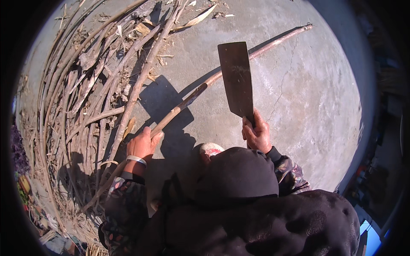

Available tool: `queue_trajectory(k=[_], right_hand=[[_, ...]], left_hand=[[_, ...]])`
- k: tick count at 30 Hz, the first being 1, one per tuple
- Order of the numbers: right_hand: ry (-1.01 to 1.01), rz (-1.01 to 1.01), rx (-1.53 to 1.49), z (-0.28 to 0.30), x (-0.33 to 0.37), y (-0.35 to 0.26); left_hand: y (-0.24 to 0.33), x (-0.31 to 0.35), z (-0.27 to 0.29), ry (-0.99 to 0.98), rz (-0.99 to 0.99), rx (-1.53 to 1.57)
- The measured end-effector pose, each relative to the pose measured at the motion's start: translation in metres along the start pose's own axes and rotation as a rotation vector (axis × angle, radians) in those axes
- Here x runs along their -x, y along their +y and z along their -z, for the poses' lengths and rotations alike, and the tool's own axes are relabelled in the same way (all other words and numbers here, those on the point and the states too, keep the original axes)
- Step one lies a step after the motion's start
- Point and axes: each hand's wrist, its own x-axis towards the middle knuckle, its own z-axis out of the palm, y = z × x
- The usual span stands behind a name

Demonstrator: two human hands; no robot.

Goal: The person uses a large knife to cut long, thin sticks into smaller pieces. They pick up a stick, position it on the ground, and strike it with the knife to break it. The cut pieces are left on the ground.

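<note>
My right hand (257, 133) is closed round the handle of a cleaver with a broad, dark rectangular blade (235, 77). The blade is raised, its far end pointing away from me, and covers part of a long wooden branch (183, 103). My left hand (143, 147), with a pale band at its wrist, grips this branch. From there the branch slants away to the far right and also runs back past my left wrist. Blade and branch look apart, though the exact gap is hard to judge.
A large heap of dry sticks and branches (92, 81) fills the left side. Grey concrete ground (316, 94) with a thin crack spreads to the right. One pale shoe (210, 149) shows below my knee. Dried leaves and chips (198, 19) lie at the far side.
</note>
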Motion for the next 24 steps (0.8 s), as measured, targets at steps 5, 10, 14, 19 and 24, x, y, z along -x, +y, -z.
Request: queue_trajectory(k=[5,10,14,19,24], right_hand=[[-0.036,0.184,0.427,-0.020,-0.019,-0.012],[-0.045,0.173,0.427,-0.018,-0.021,-0.025],[-0.109,0.056,0.488,-0.022,-0.027,-0.026],[-0.141,0.086,0.604,-0.037,-0.040,-0.026],[-0.155,0.059,0.702,-0.050,-0.058,-0.025]], left_hand=[[-0.003,-0.004,0.003,-0.083,0.000,0.012],[-0.014,-0.015,0.006,-0.193,-0.050,0.099],[-0.025,-0.036,0.004,-0.152,-0.029,0.182],[-0.044,-0.066,0.005,-0.161,-0.097,0.154],[-0.044,-0.065,-0.001,-0.126,-0.061,0.017]])
